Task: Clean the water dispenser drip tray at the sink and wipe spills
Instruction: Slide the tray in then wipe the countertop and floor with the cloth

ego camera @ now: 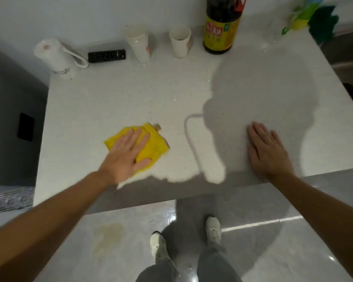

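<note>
Yellow cloth (151, 145) lies flat on the counter (114, 94), long axis diagonal.
One cloth: left hand (128, 153) pressing, fingers spread; right hand (267, 149) flat, fingers together.

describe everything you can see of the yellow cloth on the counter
The yellow cloth looks like a soft, thin wiping rag, bright yellow, folded or bunched into a rough, creased pad. It lies flat on the white speckled countertop, toward the near edge. The left hand presses on it palm down with fingers spread, covering its left part. A small tan tag shows at its far corner.
</note>
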`<state>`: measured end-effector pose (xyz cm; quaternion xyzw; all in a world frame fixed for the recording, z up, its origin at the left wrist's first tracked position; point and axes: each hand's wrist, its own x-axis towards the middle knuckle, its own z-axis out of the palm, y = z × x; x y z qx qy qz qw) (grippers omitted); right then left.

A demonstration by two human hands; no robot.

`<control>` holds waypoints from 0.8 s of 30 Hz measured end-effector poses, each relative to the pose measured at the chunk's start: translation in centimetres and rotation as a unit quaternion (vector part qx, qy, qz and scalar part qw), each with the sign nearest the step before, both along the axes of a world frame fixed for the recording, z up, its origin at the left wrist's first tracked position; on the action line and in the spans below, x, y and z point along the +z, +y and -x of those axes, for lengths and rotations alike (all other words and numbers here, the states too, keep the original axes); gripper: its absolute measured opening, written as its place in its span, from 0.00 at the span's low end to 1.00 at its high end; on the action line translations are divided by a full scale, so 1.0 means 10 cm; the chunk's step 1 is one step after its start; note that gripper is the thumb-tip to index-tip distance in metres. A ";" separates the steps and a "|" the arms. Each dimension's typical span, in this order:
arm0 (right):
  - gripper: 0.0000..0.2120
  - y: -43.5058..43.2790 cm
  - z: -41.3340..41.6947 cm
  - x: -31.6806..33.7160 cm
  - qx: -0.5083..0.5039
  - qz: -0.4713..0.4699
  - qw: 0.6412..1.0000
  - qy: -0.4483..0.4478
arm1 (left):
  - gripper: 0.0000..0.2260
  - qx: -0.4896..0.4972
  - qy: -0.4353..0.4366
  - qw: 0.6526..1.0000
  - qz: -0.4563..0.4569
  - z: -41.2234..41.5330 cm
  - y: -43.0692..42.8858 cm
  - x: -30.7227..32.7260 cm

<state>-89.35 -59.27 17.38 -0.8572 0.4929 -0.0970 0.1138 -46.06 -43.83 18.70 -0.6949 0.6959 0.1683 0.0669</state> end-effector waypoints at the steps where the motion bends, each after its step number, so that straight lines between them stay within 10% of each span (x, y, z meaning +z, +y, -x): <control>1: 0.28 0.00 0.00 0.00 -0.001 0.002 1.000 -0.003 | 0.46 0.032 -0.002 0.999 0.005 -0.14 -0.20 0.00; 13: 0.29 -0.05 0.08 -0.06 0.019 -0.010 0.999 0.031 | 0.47 0.016 -0.018 1.000 -0.006 0.83 -1.19 0.01; 19: 0.22 -0.11 0.18 -0.03 0.020 -0.055 0.997 -0.046 | 0.32 -0.110 0.072 0.990 0.056 2.06 -0.10 -0.01; 24: 0.22 0.11 -0.13 0.35 -0.107 -0.201 0.965 -0.129 | 0.23 0.066 0.190 0.976 0.087 1.85 0.94 0.30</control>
